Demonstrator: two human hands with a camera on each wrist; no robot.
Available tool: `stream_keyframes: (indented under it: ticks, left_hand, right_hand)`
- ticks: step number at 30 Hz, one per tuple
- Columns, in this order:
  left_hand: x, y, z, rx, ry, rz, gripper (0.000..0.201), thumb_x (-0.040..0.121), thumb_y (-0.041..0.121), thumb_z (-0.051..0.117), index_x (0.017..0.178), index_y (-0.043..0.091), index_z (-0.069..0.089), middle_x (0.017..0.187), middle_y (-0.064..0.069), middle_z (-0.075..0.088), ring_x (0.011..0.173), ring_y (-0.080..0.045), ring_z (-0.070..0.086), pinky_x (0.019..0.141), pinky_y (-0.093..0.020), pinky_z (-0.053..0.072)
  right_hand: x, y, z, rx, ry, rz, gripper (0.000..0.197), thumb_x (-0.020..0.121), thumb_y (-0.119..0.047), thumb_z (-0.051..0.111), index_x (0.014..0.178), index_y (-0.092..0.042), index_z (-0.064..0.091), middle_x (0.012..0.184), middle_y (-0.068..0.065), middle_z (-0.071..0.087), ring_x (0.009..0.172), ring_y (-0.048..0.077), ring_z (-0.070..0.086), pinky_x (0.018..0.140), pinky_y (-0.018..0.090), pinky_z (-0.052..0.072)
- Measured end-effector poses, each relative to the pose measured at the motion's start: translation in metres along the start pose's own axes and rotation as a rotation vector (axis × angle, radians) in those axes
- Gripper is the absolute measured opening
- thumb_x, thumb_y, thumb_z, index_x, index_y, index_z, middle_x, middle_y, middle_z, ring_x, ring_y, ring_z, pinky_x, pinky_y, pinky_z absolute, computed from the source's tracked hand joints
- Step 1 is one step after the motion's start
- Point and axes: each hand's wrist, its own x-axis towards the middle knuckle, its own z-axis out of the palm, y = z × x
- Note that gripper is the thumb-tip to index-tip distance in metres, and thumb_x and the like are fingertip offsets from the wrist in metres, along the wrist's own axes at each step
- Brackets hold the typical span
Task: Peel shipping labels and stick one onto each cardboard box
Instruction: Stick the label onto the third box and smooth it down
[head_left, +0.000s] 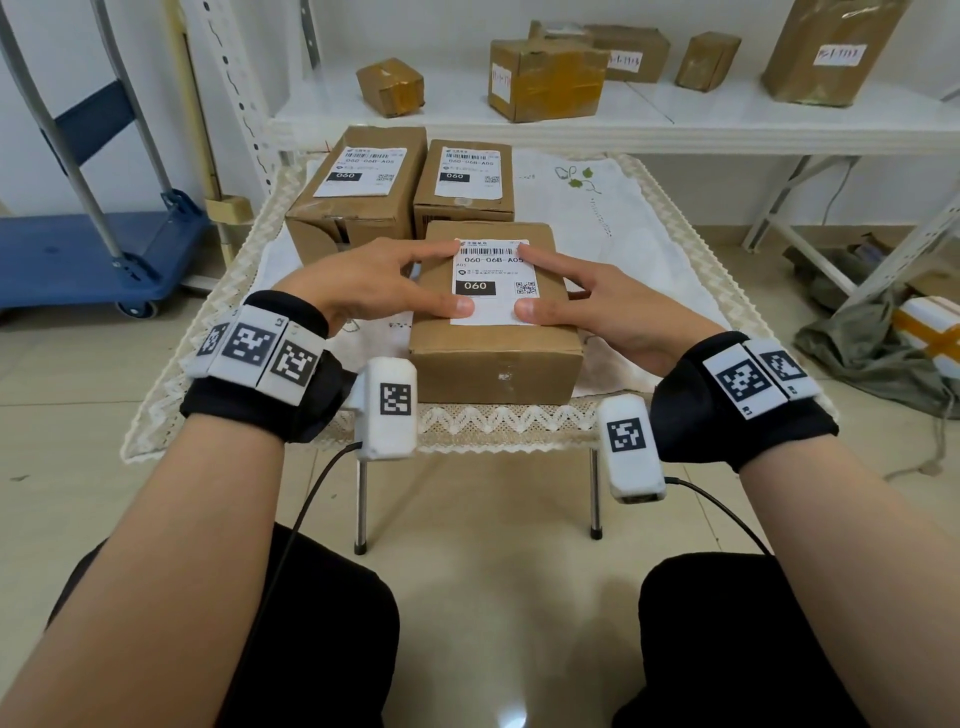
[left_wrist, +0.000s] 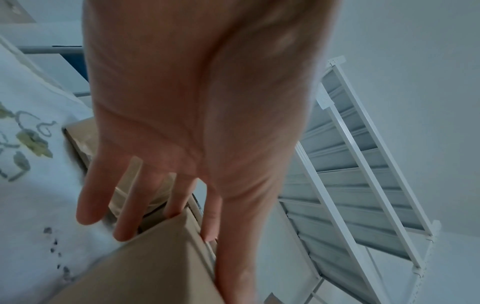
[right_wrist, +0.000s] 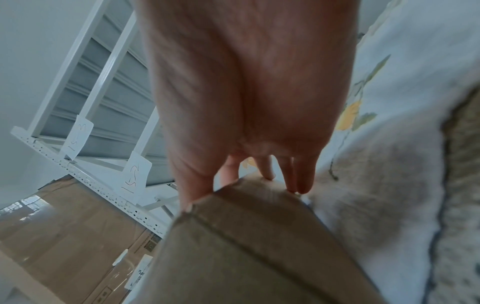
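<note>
On the table (head_left: 670, 218), three labelled boxes (head_left: 493, 322), perhaps all.

The head view is bright and sharp, with even indoor light, a soft glare on the floor tiles (head_left: 511, 696) and bent lines at the edges (wide lens). Both wrist views are dimmer, bluish, blurred on the close palms.

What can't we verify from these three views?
- Near box's label: small address print too tiny to read in the head view; absent from both wrist views.
- Left hand and right hand: press force unknowable; wrist views blurred.
- Two rear boxes: lower fronts hidden behind the near box.
</note>
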Motion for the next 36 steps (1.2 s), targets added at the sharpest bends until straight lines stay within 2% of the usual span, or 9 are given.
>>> stream_keyframes:
  ticks: [3,7,10,14,16,20,29,32,36]
  left_hand:
    - [0.001,-0.001,0.002,-0.084,0.008,0.005,0.086,0.069,0.05,0.083,0.147,0.046,0.049,0.151,0.004,0.051,0.13,-0.022,0.054,0.109,-0.044,0.049]
    - [0.004,0.001,0.008,-0.142,0.063,0.079,0.057,0.096,0.026,0.07,0.146,0.043,0.048,0.141,0.008,0.056,0.117,-0.018,0.061,0.088,-0.036,0.056]
    - [0.006,0.001,0.012,-0.177,0.129,0.072,0.065,0.096,0.024,0.071,0.15,0.038,0.038,0.134,0.004,0.059,0.115,-0.019,0.063,0.082,-0.037,0.056]
    - [0.009,0.002,0.013,-0.217,0.188,-0.012,0.071,0.093,0.031,0.074,0.15,0.025,0.031,0.115,0.001,0.063,0.097,-0.013,0.066,0.065,-0.03,0.053]
    - [0.009,0.002,0.015,-0.18,0.184,-0.067,0.069,0.094,0.041,0.071,0.148,0.017,0.036,0.122,-0.001,0.064,0.093,-0.013,0.067,0.061,-0.027,0.052]
    - [0.011,0.003,0.018,-0.093,0.163,-0.1,0.046,0.098,0.053,0.059,0.12,0.012,0.059,0.116,-0.007,0.071,0.095,-0.02,0.069,0.065,-0.027,0.054]
    - [0.0,0.011,0.014,-0.436,0.239,0.032,0.063,0.087,0.038,0.078,0.137,0.02,0.044,0.116,-0.001,0.069,0.093,-0.012,0.073,0.065,-0.025,0.057]
    - [-0.001,0.015,0.015,-0.618,0.206,0.082,0.065,0.087,0.029,0.08,0.141,0.013,0.049,0.122,0.0,0.072,0.101,-0.014,0.075,0.082,-0.027,0.06]
    - [0.0,0.02,0.017,-0.75,0.179,0.107,0.051,0.088,0.028,0.078,0.132,0.011,0.06,0.112,-0.003,0.078,0.105,-0.02,0.075,0.086,-0.034,0.06]
  right_hand:
    - [0.0,0.001,0.001,0.008,0.028,-0.004,0.062,0.091,-0.028,0.075,0.148,-0.035,0.05,0.143,-0.012,0.056,0.115,0.002,0.064,0.081,0.009,0.051]
    - [0.002,0.003,0.006,0.014,0.106,-0.022,0.051,0.097,-0.03,0.068,0.145,-0.035,0.052,0.144,-0.011,0.054,0.122,0.011,0.062,0.095,0.021,0.052]
    - [0.005,0.004,0.01,0.022,0.153,-0.044,0.051,0.1,-0.028,0.063,0.146,-0.037,0.043,0.139,-0.01,0.054,0.129,0.014,0.056,0.103,0.03,0.052]
    - [0.01,0.003,0.013,0.036,0.222,0.025,0.069,0.101,-0.033,0.061,0.158,-0.033,0.022,0.123,0.003,0.068,0.107,0.019,0.069,0.099,0.039,0.055]
    - [0.012,0.003,0.014,0.023,0.25,0.057,0.072,0.1,-0.037,0.06,0.16,-0.027,0.02,0.115,0.001,0.071,0.103,0.02,0.071,0.103,0.042,0.052]
    - [0.013,0.003,0.016,0.035,0.274,0.068,0.075,0.097,-0.038,0.064,0.159,-0.026,0.023,0.114,0.001,0.068,0.104,0.021,0.069,0.104,0.042,0.051]
    - [0.011,0.0,0.016,0.19,0.339,-0.09,0.065,0.097,-0.028,0.066,0.153,-0.029,0.034,0.137,-0.003,0.06,0.122,0.018,0.062,0.105,0.043,0.052]
    - [0.011,-0.005,0.014,0.207,0.38,-0.17,0.062,0.099,-0.026,0.063,0.153,-0.029,0.035,0.14,-0.004,0.059,0.123,0.016,0.063,0.105,0.043,0.052]
    - [0.007,-0.014,0.011,0.171,0.369,-0.272,0.062,0.104,-0.028,0.055,0.158,-0.029,0.025,0.145,-0.009,0.055,0.118,0.006,0.064,0.097,0.027,0.056]
